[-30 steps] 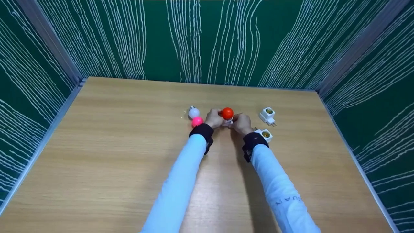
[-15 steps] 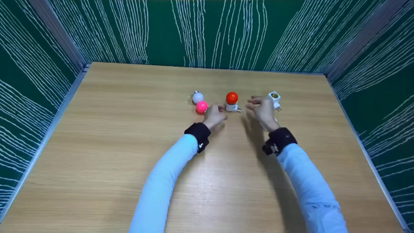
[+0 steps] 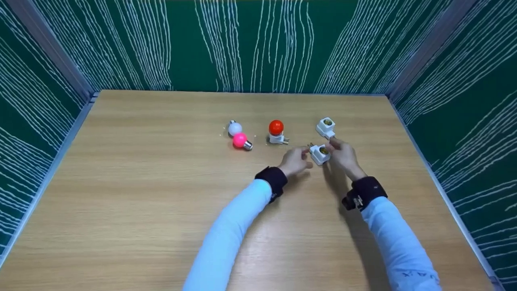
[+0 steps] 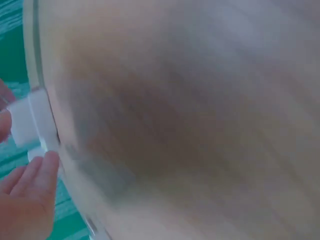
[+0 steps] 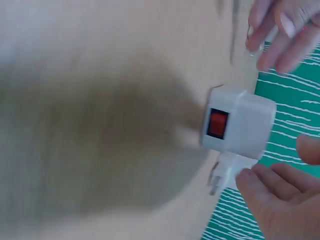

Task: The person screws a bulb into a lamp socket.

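Note:
A white lamp socket [image 3: 320, 154] with a plug end lies between my two hands. Its red switch [image 5: 218, 123] shows in the right wrist view. My left hand [image 3: 295, 160] is at its plug side with fingers extended; whether they touch it, I cannot tell. At its other side is my right hand [image 3: 344, 157], fingers loosely bent and not closed round it. A second white socket [image 3: 325, 127] lies just beyond. Farther left, a red bulb [image 3: 276, 127] stands upright in a third socket [image 3: 277, 139]. The left wrist view is blurred, with left fingers [image 4: 47, 172] beside white plastic.
A pink bulb [image 3: 239, 140] and a white bulb [image 3: 235, 128] lie close together on the wooden table [image 3: 153, 194], left of the red one. Green panels [image 3: 363, 52] with pale lines rise behind and at both sides.
Both hands have let go of the red bulb and its socket, which stay standing on the table. They have moved right to the nearer bare socket.

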Action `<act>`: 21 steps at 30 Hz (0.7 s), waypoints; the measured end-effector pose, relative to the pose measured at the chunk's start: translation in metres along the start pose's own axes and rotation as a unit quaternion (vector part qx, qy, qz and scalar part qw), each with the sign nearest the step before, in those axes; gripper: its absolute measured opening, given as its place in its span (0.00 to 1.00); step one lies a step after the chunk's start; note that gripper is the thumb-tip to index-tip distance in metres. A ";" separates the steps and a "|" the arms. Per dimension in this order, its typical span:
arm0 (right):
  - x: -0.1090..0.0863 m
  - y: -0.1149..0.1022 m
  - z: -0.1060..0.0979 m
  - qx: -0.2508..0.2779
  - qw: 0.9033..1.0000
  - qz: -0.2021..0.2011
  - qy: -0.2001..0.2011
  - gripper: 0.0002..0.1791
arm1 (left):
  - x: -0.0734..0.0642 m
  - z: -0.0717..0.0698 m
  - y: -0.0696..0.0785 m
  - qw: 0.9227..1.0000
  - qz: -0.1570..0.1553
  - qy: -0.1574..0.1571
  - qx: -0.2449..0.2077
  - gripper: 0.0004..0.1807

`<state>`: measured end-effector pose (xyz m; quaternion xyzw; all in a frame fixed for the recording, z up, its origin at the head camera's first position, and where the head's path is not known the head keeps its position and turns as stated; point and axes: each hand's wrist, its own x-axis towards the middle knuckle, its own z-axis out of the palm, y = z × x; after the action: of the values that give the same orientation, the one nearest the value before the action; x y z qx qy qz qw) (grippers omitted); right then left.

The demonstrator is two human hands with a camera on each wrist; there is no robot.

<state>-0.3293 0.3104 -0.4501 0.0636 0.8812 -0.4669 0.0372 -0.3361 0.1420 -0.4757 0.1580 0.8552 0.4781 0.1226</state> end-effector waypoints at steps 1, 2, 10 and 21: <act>-0.001 0.002 0.001 0.006 1.000 0.008 -0.012 0.26 | 0.001 0.005 0.002 1.000 0.007 0.003 0.010 0.31; -0.001 0.003 0.002 0.011 1.000 0.012 -0.020 0.26 | 0.002 0.009 0.004 1.000 0.013 0.007 0.020 0.31; -0.009 0.012 0.010 0.038 0.998 0.052 -0.022 0.23 | 0.009 0.032 0.012 0.994 0.007 0.060 0.086 0.27; -0.017 0.008 0.024 0.120 0.989 0.074 -0.032 0.22 | 0.008 0.025 0.005 0.992 -0.020 0.089 0.084 0.23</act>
<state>-0.3107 0.2939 -0.4675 0.1173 0.8098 -0.5674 0.0920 -0.3336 0.1669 -0.4842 0.1072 0.9027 0.4145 0.0425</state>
